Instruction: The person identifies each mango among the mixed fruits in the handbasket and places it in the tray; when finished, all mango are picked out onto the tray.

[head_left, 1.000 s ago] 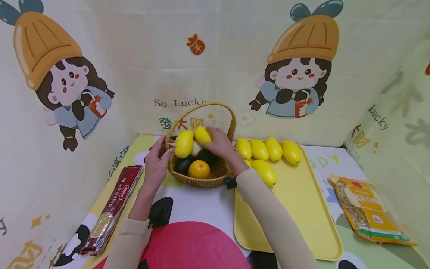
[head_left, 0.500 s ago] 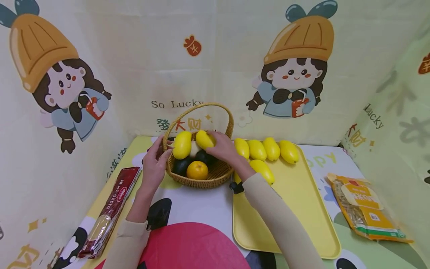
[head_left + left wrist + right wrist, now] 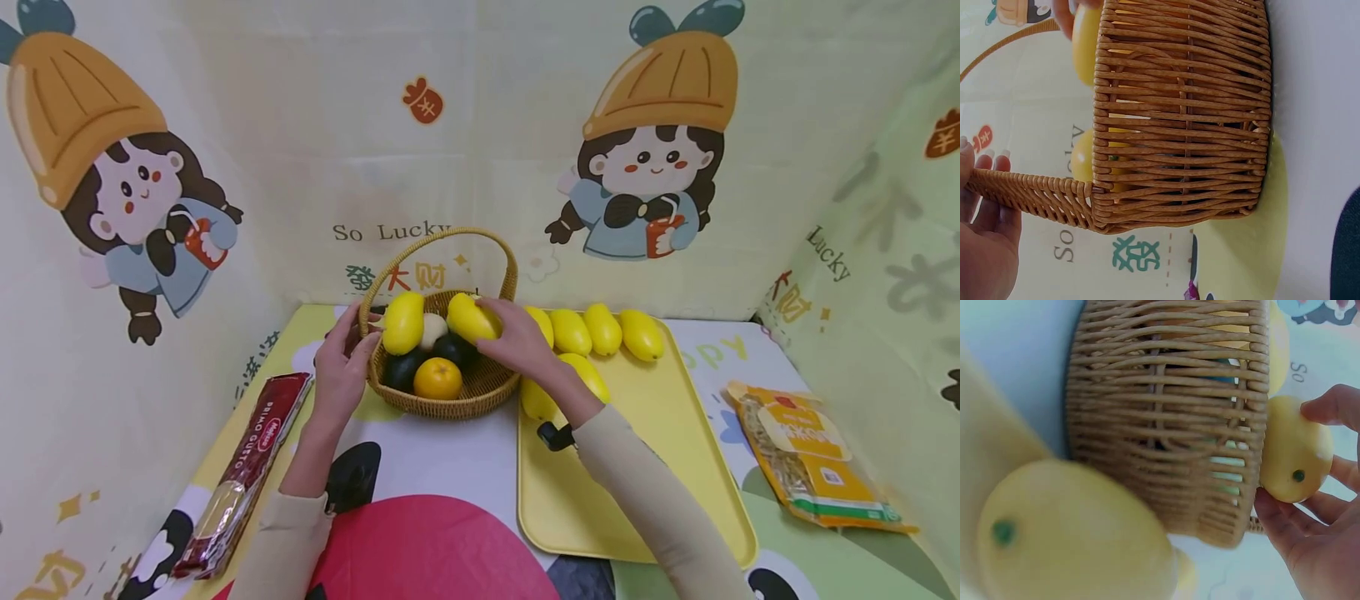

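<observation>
A wicker basket (image 3: 450, 407) stands at the back of the table, its arched handle upright. Fingers and thumb of my left hand (image 3: 341, 362) grip the handle's left side, as the left wrist view confirms. My right hand (image 3: 525, 333) holds a yellow mango (image 3: 471, 318) between thumb and fingers at the basket's rim. In the right wrist view this mango (image 3: 1294, 450) shows a small green stem spot. Inside the basket are another mango (image 3: 403, 323), an orange (image 3: 438, 379), two dark round fruits (image 3: 453, 350) and a pale round thing (image 3: 432, 330).
Right of the basket lies a yellow tray (image 3: 637, 467) bearing several mangoes (image 3: 641, 335). A dark red packet (image 3: 247, 475) lies at the left, an orange and clear bag (image 3: 813, 458) at the right. A printed cloth (image 3: 487, 125) hangs close behind.
The right hand has shifted right and slightly down with its mango, towards the basket's right side. My left hand keeps its grip on the handle. The head view has turned slightly.
</observation>
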Available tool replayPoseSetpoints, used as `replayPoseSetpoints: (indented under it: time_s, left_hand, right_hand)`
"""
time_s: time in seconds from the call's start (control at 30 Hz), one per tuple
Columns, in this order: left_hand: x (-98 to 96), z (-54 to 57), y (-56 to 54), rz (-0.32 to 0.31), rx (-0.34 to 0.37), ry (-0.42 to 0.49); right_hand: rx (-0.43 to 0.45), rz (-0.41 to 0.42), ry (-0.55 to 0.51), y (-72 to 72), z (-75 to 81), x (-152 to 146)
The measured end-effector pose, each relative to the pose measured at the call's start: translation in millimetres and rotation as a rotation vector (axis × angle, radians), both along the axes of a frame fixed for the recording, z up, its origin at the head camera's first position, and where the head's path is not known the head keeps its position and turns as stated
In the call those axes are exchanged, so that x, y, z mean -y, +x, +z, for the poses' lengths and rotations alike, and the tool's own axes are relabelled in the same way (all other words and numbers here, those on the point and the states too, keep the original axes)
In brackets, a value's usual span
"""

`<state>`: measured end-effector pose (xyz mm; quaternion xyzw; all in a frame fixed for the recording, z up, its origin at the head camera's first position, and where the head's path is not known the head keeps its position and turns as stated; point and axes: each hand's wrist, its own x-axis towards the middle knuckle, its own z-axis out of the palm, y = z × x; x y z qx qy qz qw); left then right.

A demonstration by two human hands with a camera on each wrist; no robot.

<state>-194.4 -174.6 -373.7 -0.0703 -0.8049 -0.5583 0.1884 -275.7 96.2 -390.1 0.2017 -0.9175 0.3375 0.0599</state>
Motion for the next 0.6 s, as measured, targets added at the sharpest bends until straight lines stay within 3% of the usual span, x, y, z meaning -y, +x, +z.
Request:
replayPoseSetpoints:
  time_s: [0.37,0.6]
  left_hand:
    - [1.4,-1.0,0.3,0.009,0.001,-0.002]
    - [5.3,-15.5,-11.0,0.021,0.017,0.007]
  right_hand:
    - [-0.065,0.018,-0.023,22.9,-1.1,-35]
    - [-0.066,-0.012,-0.025,38.6,-4.0,-66]
